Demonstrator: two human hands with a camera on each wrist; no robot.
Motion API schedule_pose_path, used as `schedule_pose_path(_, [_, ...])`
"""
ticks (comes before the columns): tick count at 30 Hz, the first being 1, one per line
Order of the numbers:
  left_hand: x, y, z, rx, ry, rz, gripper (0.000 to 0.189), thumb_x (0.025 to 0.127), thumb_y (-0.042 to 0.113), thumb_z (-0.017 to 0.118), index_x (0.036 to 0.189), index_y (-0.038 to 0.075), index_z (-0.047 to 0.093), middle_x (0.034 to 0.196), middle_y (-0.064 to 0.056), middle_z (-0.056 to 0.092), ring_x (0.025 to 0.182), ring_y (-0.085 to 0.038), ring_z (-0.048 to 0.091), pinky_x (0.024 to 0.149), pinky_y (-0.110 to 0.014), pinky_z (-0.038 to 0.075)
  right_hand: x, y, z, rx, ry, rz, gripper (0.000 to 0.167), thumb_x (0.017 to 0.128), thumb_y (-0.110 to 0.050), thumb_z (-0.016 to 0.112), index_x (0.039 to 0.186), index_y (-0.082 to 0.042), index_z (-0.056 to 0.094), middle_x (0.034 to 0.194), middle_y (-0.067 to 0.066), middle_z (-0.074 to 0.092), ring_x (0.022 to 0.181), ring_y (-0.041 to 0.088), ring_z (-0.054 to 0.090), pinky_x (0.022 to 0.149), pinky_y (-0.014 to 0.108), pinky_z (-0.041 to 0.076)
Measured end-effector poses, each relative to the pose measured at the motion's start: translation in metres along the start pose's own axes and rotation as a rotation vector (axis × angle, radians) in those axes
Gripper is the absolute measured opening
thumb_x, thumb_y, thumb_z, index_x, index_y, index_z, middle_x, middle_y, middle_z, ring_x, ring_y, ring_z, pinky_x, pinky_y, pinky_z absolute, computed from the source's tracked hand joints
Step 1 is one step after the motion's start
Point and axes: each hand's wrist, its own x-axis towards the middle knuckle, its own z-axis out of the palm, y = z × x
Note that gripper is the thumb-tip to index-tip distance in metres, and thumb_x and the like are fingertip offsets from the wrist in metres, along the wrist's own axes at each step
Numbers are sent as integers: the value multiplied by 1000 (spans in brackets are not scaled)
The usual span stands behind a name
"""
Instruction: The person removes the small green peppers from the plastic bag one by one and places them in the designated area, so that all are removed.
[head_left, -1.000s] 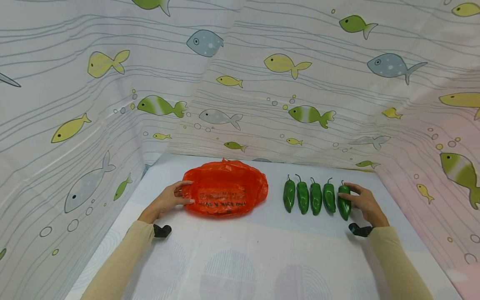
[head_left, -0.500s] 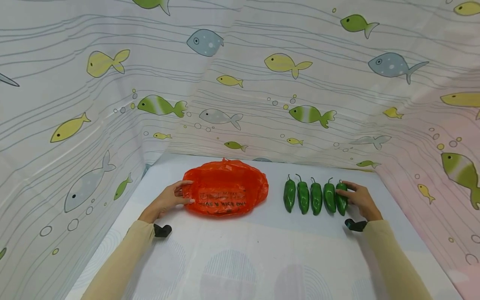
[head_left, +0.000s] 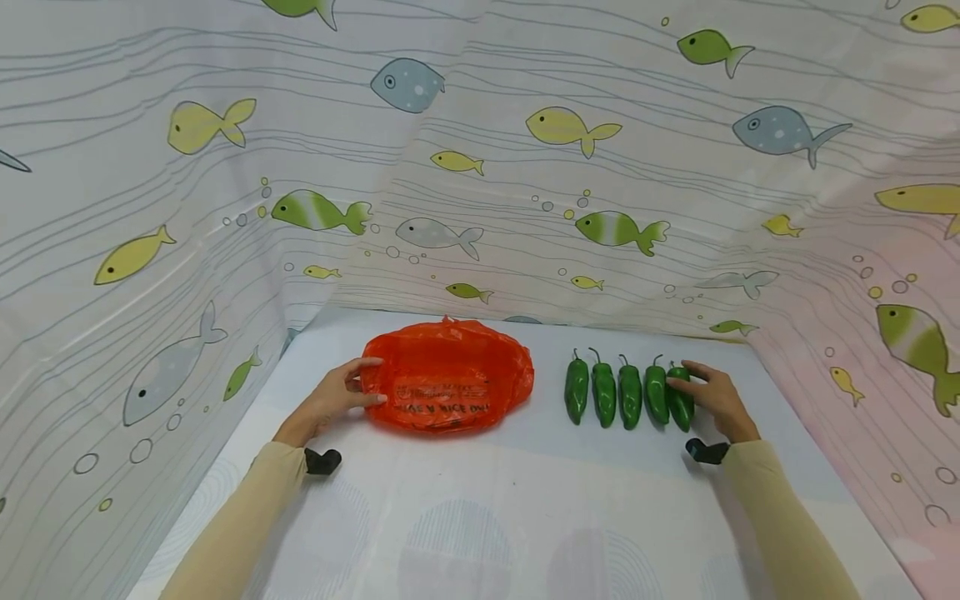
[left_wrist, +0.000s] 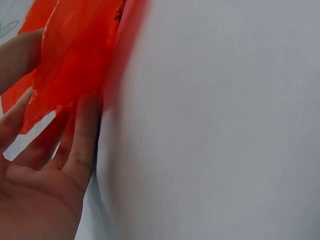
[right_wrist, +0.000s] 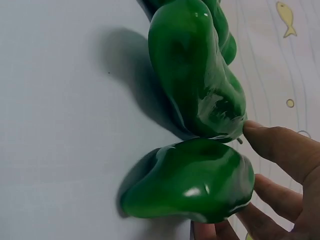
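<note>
A red plastic bag (head_left: 457, 367) with black printing lies spread on the table, its mouth gaping toward the camera. My left hand (head_left: 330, 400) holds the bag's left edge; in the left wrist view the thin film passes across the fingers (left_wrist: 82, 135) and partly hides them. Several glossy green peppers with stems lie side by side at right. Around the rightmost green pepper (right_wrist: 200, 182) are the thumb and fingers of my right hand (head_left: 716, 400), near its stem end. That pepper lies against the neighbouring pepper (right_wrist: 197, 65).
The white table (head_left: 465, 508) extends in front of both arms. A fish-patterned sheet (head_left: 480, 242) rises behind and at both sides. Another green pepper (head_left: 577, 389) lies at the row's left end, to the right of the bag. Both wrists wear small black cameras.
My right hand has shifted slightly left with the rightmost pepper, bringing it up against its neighbour. My left hand and the bag have stayed in place.
</note>
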Motion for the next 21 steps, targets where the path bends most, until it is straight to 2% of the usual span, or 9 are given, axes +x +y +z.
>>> schedule_pose_path(3, [-2,7,-2,59,17,35,73,90,20,82,153,11,46,144,-22,50,123,-42,52,88,-38,56,-7,-2,-2,-8,22,-33,85,99,-47,68,161,-4,29,164,27,24,149,54,15,112,74,21])
schedule_pose_path(5, [-3,13,-5,95,31,45,70,92,24,80,153,13,46,148,-21,47,129,-43,48,93,-45,54,-13,-4,-4,-1,39,-56,83,99,-46,67,160,-3,31,162,29,27,147,55,20,111,73,24])
schedule_pose_path(7, [-4,21,-9,154,71,56,66,95,27,77,153,16,47,153,-19,42,132,-43,46,95,-51,53,-19,-7,-7,25,60,-72,82,99,-45,67,159,-3,33,161,30,29,144,55,28,110,70,29])
schedule_pose_path(9, [-5,29,-13,209,139,89,64,97,27,74,154,18,46,157,-20,37,132,-44,46,94,-56,53,-24,-13,-10,48,82,-94,82,99,-47,67,159,-3,34,160,30,31,139,53,37,109,68,34])
schedule_pose_path(12, [-6,43,-22,334,282,202,64,97,19,73,154,16,46,155,-23,35,125,-46,52,91,-59,54,-29,-26,-16,60,112,-142,83,98,-51,67,159,-5,36,159,28,35,132,49,46,107,65,38])
schedule_pose_path(15, [-7,55,-30,474,387,336,65,95,13,73,153,10,45,150,-25,41,120,-46,54,89,-61,53,-36,-41,-23,51,127,-187,84,97,-57,65,159,-7,37,157,27,37,133,48,45,106,67,37])
schedule_pose_path(17, [-7,61,-33,577,412,396,65,94,11,73,153,7,44,151,-26,41,126,-48,50,95,-65,49,-42,-50,-26,33,135,-211,84,97,-59,63,159,-8,37,156,28,39,136,49,42,105,70,36])
schedule_pose_path(21, [-12,66,-32,789,379,402,71,95,18,73,157,7,39,160,-28,32,138,-52,38,103,-72,38,-55,-64,-28,-75,163,-279,81,98,-58,61,159,-10,37,157,29,37,137,57,39,100,74,38])
